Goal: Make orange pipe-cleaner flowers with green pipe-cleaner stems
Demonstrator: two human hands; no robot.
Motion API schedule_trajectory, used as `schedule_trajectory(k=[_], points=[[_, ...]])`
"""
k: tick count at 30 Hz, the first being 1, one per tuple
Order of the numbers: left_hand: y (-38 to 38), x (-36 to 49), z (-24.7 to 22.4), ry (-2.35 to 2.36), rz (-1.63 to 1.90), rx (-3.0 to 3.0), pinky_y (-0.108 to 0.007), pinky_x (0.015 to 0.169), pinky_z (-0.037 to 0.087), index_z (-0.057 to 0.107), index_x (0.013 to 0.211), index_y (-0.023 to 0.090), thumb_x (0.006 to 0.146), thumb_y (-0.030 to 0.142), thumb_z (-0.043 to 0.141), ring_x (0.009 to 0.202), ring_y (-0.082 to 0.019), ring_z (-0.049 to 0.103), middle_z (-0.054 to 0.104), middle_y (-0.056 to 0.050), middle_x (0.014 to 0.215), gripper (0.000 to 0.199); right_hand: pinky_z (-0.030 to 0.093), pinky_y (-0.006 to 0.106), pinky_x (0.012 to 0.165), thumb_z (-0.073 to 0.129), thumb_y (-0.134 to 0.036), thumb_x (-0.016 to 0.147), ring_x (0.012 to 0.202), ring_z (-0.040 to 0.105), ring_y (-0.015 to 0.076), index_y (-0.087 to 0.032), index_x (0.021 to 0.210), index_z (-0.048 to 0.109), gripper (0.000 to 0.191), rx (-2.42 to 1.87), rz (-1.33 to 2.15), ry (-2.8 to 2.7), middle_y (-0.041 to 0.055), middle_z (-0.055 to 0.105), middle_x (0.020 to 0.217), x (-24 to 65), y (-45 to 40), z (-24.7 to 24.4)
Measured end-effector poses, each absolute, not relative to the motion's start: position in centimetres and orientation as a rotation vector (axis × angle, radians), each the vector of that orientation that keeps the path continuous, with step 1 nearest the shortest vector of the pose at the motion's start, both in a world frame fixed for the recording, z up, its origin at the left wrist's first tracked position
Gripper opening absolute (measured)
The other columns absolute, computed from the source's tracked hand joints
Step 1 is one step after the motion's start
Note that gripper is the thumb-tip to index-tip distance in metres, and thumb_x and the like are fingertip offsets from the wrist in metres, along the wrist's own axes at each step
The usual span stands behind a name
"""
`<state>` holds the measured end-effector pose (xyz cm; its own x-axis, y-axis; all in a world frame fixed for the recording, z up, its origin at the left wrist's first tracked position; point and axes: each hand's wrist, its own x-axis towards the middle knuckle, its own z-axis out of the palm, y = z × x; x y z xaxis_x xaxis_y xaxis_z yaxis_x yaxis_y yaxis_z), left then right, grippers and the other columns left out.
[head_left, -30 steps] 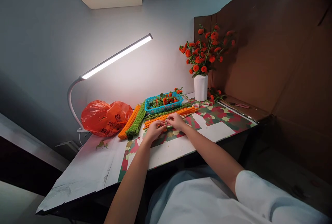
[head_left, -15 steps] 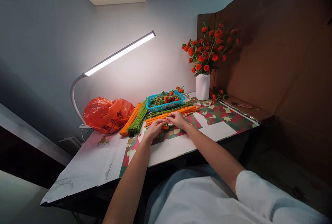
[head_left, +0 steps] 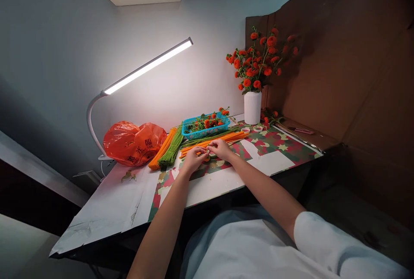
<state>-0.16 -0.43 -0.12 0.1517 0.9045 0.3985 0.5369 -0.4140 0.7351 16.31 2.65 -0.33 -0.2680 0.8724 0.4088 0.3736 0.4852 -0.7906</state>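
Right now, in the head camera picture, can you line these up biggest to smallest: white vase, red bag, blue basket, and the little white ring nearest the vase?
As they look in the head view:
1. Red bag
2. Blue basket
3. White vase
4. Little white ring

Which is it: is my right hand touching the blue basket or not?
Apart. The head view shows a strip of green sticks in the gap between your right hand and the blue basket.

Held flower (head_left: pixel 207 159) orange; stem bundle (head_left: pixel 171 152) green; basket (head_left: pixel 207 133) turquoise; vase (head_left: pixel 252 108) white, ribbed; bag (head_left: pixel 134 141) red-orange, black lettering; table (head_left: pixel 119 201) white, partly red-and-green camouflage, pale stars.
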Motion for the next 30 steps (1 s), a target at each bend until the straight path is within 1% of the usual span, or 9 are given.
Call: schedule_trajectory(k=[7, 11, 14, 17, 20, 22, 25, 27, 30], points=[[-0.6, -0.1, 0.2, 1.327, 1.084, 1.979, -0.031, 0.073, 0.046, 0.068, 0.068, 0.018, 0.070, 0.037, 0.064, 0.080, -0.021, 0.062, 0.070, -0.006, 0.085, 0.020, 0.036, 0.026, 0.066, 0.062, -0.044, 0.076, 0.065, 0.052, 0.0147, -0.015, 0.070, 0.068, 0.030, -1.024, 0.734, -1.841, 0.0014, 0.062, 0.062, 16.4, 2.4, -0.2], [-0.7, -0.1, 0.6, 1.242, 1.050, 1.876, -0.029, 0.072, 0.045, 0.069, 0.067, 0.018, 0.067, 0.039, 0.067, 0.082, -0.021, 0.061, 0.070, -0.006, 0.087, 0.021, 0.037, 0.026, 0.064, 0.064, -0.045, 0.073, 0.063, 0.051, 0.0140, -0.015, 0.067, 0.065, 0.030, -0.970, 0.848, -1.793, 0.0010, 0.061, 0.062, 16.4, 2.4, 0.0], [-0.7, -0.2, 0.7, 1.164, 1.052, 1.704, -0.028, 0.068, 0.044, 0.068, 0.066, 0.017, 0.065, 0.036, 0.067, 0.079, -0.020, 0.060, 0.069, -0.005, 0.084, 0.019, 0.038, 0.026, 0.061, 0.065, -0.047, 0.069, 0.062, 0.050, 0.0134, -0.015, 0.064, 0.061, 0.033, -0.840, 1.051, -1.734, 0.0004, 0.059, 0.062, 16.4, 2.3, 0.2], [-0.7, -0.4, 0.9, 1.052, 1.027, 1.524, -0.026, 0.067, 0.043, 0.068, 0.067, 0.017, 0.065, 0.030, 0.064, 0.077, -0.018, 0.059, 0.068, -0.004, 0.080, 0.014, 0.039, 0.026, 0.062, 0.067, -0.048, 0.067, 0.063, 0.051, 0.0126, -0.015, 0.067, 0.060, 0.034, -0.701, 1.226, -1.669, -0.0001, 0.059, 0.065, 16.5, 1.9, 0.8], [-0.5, -0.6, 1.0, 0.915, 0.989, 1.381, -0.025, 0.069, 0.043, 0.068, 0.066, 0.016, 0.064, 0.024, 0.062, 0.078, -0.017, 0.058, 0.068, -0.006, 0.080, 0.010, 0.041, 0.026, 0.064, 0.069, -0.046, 0.066, 0.063, 0.051, 0.0120, -0.015, 0.070, 0.060, 0.033, -0.636, 1.313, -1.641, -0.0008, 0.058, 0.066, 16.7, 1.2, 1.6], [-0.4, -0.7, 1.0, 0.848, 0.947, 1.282, -0.025, 0.068, 0.043, 0.067, 0.064, 0.015, 0.064, 0.022, 0.060, 0.073, -0.016, 0.058, 0.067, -0.006, 0.075, 0.010, 0.041, 0.026, 0.063, 0.070, -0.046, 0.066, 0.063, 0.051, 0.0119, -0.015, 0.071, 0.060, 0.033, -0.630, 1.347, -1.641, -0.0011, 0.058, 0.066, 16.8, 0.9, 2.0], [-0.3, -0.7, 1.0, 0.812, 0.926, 1.164, -0.024, 0.066, 0.043, 0.065, 0.063, 0.015, 0.067, 0.019, 0.057, 0.069, -0.014, 0.057, 0.065, -0.005, 0.070, 0.010, 0.040, 0.026, 0.061, 0.070, -0.047, 0.065, 0.061, 0.051, 0.0119, -0.016, 0.067, 0.058, 0.033, -0.646, 1.352, -1.644, -0.0016, 0.057, 0.064, 16.7, 0.6, 2.2], [-0.4, -0.7, 1.1, 0.816, 0.959, 1.115, -0.025, 0.067, 0.044, 0.066, 0.068, 0.014, 0.071, 0.022, 0.056, 0.072, -0.015, 0.059, 0.066, -0.005, 0.073, 0.013, 0.039, 0.025, 0.059, 0.070, -0.048, 0.064, 0.059, 0.048, 0.0111, -0.016, 0.062, 0.055, 0.035, -0.677, 1.311, -1.605, -0.0028, 0.054, 0.060, 16.5, 0.7, 2.1], [-0.7, -0.8, 1.5, 0.793, 1.005, 1.036, -0.029, 0.071, 0.046, 0.069, 0.083, 0.014, 0.078, 0.033, 0.052, 0.083, -0.020, 0.062, 0.069, -0.008, 0.082, 0.026, 0.036, 0.024, 0.057, 0.070, -0.049, 0.062, 0.057, 0.045, 0.0096, -0.017, 0.059, 0.053, 0.037, -0.739, 1.257, -1.501, -0.0039, 0.051, 0.058, 16.1, 0.9, 1.8]])
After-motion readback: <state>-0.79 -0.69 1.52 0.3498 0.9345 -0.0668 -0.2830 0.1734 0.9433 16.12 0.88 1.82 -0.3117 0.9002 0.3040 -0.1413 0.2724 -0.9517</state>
